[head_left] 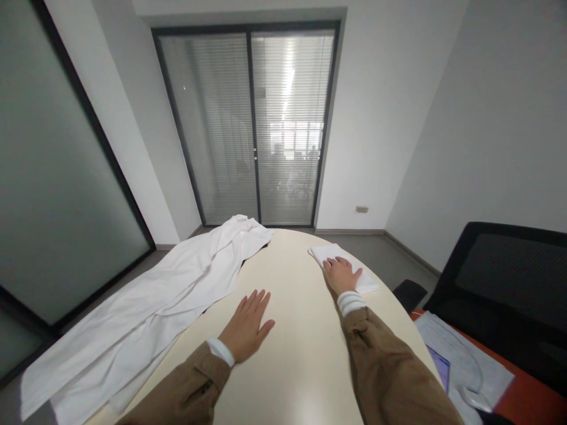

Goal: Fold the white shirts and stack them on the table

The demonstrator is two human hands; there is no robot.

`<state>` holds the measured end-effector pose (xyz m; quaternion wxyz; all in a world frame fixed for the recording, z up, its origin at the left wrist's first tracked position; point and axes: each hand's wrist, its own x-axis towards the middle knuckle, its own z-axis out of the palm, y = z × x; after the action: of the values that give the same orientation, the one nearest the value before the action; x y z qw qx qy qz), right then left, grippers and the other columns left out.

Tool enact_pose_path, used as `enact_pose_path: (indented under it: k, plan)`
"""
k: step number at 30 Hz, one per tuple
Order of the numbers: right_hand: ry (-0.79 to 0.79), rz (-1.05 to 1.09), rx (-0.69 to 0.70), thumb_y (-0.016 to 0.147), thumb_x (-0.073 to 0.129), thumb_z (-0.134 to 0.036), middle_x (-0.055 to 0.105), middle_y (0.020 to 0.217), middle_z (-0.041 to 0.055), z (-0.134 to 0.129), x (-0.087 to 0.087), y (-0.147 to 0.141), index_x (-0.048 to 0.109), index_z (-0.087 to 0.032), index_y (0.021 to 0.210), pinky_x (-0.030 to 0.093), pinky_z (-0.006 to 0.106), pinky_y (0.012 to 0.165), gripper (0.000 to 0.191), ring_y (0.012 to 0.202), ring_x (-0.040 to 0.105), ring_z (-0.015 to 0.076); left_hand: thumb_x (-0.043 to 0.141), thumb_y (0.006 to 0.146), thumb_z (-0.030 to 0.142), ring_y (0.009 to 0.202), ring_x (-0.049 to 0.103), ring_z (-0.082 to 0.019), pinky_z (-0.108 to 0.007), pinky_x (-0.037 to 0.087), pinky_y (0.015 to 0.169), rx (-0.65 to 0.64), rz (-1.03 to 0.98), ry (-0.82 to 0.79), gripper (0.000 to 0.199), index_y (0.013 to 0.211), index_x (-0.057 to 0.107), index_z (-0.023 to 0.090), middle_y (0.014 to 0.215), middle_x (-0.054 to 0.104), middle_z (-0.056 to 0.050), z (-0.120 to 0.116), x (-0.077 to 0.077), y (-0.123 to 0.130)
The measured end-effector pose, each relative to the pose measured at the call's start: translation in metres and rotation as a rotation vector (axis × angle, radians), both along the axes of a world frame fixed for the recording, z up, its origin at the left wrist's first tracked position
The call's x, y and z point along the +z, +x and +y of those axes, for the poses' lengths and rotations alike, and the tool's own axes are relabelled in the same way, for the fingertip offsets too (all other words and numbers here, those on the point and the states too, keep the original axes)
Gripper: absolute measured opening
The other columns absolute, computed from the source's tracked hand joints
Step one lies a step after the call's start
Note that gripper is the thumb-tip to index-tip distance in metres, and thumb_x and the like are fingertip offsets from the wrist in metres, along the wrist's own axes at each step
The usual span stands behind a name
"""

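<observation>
My left hand (248, 327) is over the near middle of the cream table (301, 354), palm down with fingers spread and nothing in it. To the right, my right hand (342, 274) rests with fingers apart on a flat, folded white cloth (365, 282) near the table's right edge. A long, loosely laid white cloth (177, 289) with creases runs along the table's left side, its near end reaching the lower left of the view. Something dark shows under its edge, too little to identify.
On the right, a black mesh chair (509, 283) stands by an orange-red surface (531, 401) bearing papers (465, 348), a purple-screened device (439, 366) and a mouse-like object (475, 398). Behind the table are glass panels with blinds (287, 118).
</observation>
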<state>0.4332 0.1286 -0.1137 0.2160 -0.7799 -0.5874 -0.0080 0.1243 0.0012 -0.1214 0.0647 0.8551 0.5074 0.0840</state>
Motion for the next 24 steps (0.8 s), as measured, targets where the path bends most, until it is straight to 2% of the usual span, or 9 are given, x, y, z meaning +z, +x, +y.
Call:
enact_pose_path:
  k: [7, 13, 16, 19, 22, 24]
  plan:
    - [0.024, 0.022, 0.020, 0.097, 0.036, -0.043, 0.051, 0.143, 0.0105, 0.013, -0.003, 0.017, 0.065, -0.027, 0.124, 0.009, 0.071, 0.108, 0.043, 0.131, 0.040, 0.0301, 0.022, 0.100, 0.055, 0.150, 0.014, -0.026, -0.048, 0.019, 0.120, 0.003, -0.003, 0.006, 0.065, 0.155, 0.022, 0.019, 0.161, 0.023, -0.009, 0.001, 0.001, -0.001]
    - [0.090, 0.040, 0.035, 0.097, 0.036, -0.042, 0.054, 0.140, 0.0113, 0.009, 0.001, 0.016, 0.065, -0.025, 0.123, 0.010, 0.068, 0.109, 0.043, 0.128, 0.044, 0.0297, 0.026, 0.101, 0.049, 0.146, 0.028, -0.026, -0.046, 0.023, 0.119, 0.054, -0.049, 0.082, 0.060, 0.150, 0.034, 0.016, 0.156, 0.036, -0.010, 0.004, 0.004, 0.000]
    - [0.186, -0.028, 0.059, 0.097, 0.035, -0.038, 0.061, 0.131, 0.0121, -0.001, 0.009, 0.006, 0.064, -0.020, 0.121, 0.011, 0.059, 0.112, 0.042, 0.121, 0.049, 0.0279, 0.030, 0.100, 0.040, 0.147, 0.023, -0.027, -0.049, 0.018, 0.121, 0.216, -0.106, 0.263, 0.051, 0.143, 0.045, 0.017, 0.155, 0.037, -0.011, 0.010, 0.010, -0.002]
    - [0.277, -0.124, 0.165, 0.097, 0.034, -0.035, 0.065, 0.125, 0.0109, -0.015, 0.016, -0.010, 0.064, -0.019, 0.119, 0.008, 0.049, 0.115, 0.040, 0.119, 0.051, 0.0256, 0.037, 0.097, 0.034, 0.151, 0.006, -0.032, -0.057, 0.013, 0.119, 0.477, -0.166, 0.459, 0.047, 0.140, 0.049, 0.019, 0.162, 0.021, -0.010, 0.015, 0.021, -0.013]
    - [0.270, -0.143, 0.290, 0.097, 0.035, -0.033, 0.066, 0.123, 0.0100, -0.030, 0.018, -0.025, 0.064, -0.020, 0.116, 0.009, 0.045, 0.115, 0.037, 0.118, 0.051, 0.0247, 0.043, 0.094, 0.031, 0.150, -0.003, -0.037, -0.064, 0.011, 0.116, 0.692, -0.195, 0.540, 0.050, 0.142, 0.046, 0.018, 0.164, 0.008, -0.012, 0.019, 0.026, -0.033]
    - [0.257, -0.133, 0.333, 0.096, 0.037, -0.033, 0.067, 0.121, 0.0095, -0.039, 0.016, -0.031, 0.065, -0.020, 0.115, 0.011, 0.044, 0.114, 0.035, 0.117, 0.052, 0.0246, 0.044, 0.093, 0.030, 0.149, -0.002, -0.039, -0.066, 0.011, 0.114, 0.784, -0.194, 0.553, 0.052, 0.143, 0.045, 0.015, 0.163, 0.010, -0.016, 0.022, 0.024, -0.046]
